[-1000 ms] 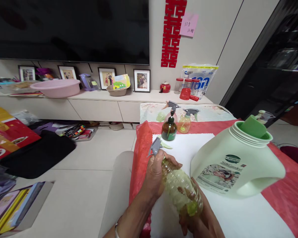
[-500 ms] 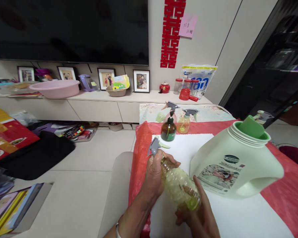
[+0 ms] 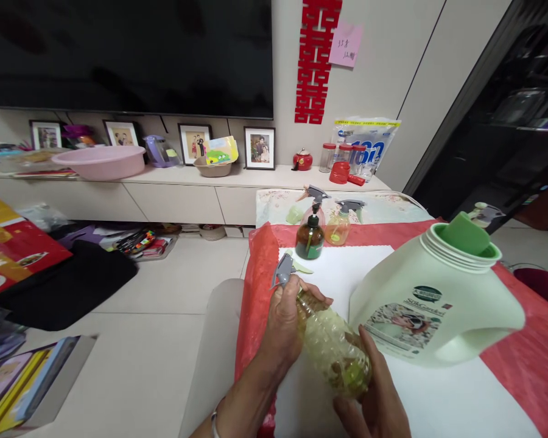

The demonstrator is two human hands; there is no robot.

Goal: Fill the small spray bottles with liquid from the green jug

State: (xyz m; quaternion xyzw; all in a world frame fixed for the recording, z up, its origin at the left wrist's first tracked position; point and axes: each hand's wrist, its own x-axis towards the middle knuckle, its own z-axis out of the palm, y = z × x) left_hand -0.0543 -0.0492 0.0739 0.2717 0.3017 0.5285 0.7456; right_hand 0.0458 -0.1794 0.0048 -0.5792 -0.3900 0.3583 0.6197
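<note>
One spray bottle (image 3: 333, 347), near a jug (image 3: 461, 292): my left hand (image 3: 283, 319) is gripping its neck, my right hand (image 3: 379, 395) holding its base.

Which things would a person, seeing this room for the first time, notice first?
Probably the large pale green jug at the right, with a green piece in its mouth. Next, the yellowish spray bottle tilted between left hand and right hand, then the red cutout beside the television.
</note>
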